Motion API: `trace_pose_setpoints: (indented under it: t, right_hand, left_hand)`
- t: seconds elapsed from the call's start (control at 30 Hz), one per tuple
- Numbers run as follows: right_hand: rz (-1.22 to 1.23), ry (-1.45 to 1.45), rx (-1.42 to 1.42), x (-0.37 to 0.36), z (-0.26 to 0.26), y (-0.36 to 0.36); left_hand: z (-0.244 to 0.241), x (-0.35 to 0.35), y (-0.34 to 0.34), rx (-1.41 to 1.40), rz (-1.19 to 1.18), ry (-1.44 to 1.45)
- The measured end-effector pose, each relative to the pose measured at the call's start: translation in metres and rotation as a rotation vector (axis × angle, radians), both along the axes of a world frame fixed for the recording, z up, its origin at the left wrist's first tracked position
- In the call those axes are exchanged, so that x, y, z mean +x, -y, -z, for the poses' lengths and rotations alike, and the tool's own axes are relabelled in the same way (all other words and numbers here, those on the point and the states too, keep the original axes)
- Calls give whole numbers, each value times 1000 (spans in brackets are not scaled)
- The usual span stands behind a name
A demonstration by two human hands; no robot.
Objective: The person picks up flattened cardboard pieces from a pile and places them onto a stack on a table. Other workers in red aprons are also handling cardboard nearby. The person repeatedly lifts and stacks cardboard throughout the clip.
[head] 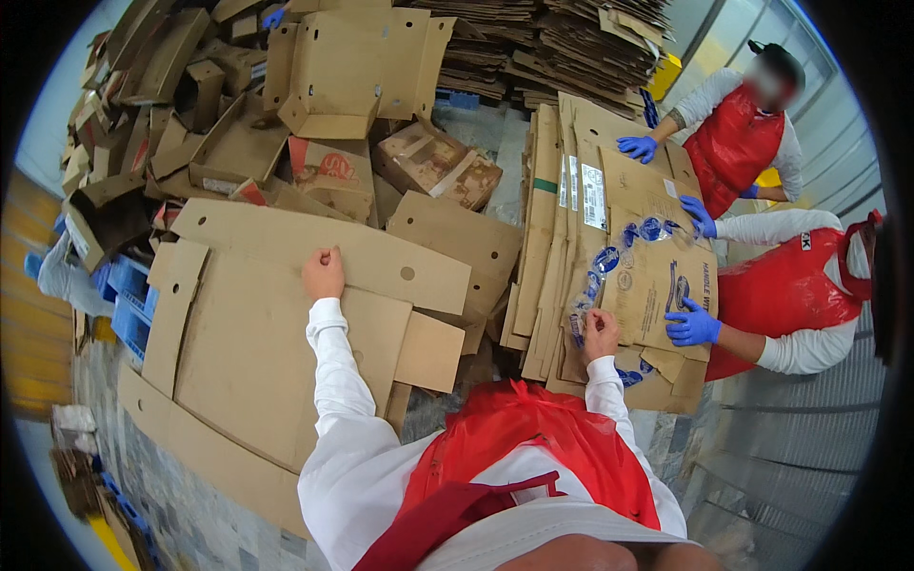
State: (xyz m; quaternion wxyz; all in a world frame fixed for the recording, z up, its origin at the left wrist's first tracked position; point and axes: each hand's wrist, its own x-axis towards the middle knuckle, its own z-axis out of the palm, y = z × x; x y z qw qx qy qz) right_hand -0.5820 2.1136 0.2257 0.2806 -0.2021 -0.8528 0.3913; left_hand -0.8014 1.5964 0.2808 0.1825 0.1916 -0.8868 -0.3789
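A large flattened cardboard box [285,342] lies in front of me to the left, with holes in its flaps. My left hand [323,273] is curled at the seam between its upper flap and main panel; whether the fingers grip the board is hidden. On the right is a stack of flattened cardboard boxes [653,285]. Over its top sheet curves a clear plastic tape strip with blue print [605,260]. The fingers of my right hand [601,334] are pinched together at the strip's near end, above the stack, and appear to hold it.
Two co-workers in red aprons [739,150] and blue gloves [694,323] rest hands on the right stack. Opened boxes [239,146] are heaped at the upper left. Tall piles of flattened cardboard [571,53] stand at the back. Blue plastic pallets [130,307] are at the left.
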Motion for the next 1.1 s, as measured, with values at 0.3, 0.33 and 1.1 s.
trace_pose_setpoints:
  t: [0.3,0.33,1.1]
  right_hand:
    - [281,-72,-141,6,20,-24]
    - [268,-104,-210,7,23,-27]
    - [-63,298,-790,29,-23,-43]
  left_hand:
    - [24,-7,12,-80,39,-38]
    - [28,-11,14,-66,53,-35]
    - [18,-9,10,-103,80,44]
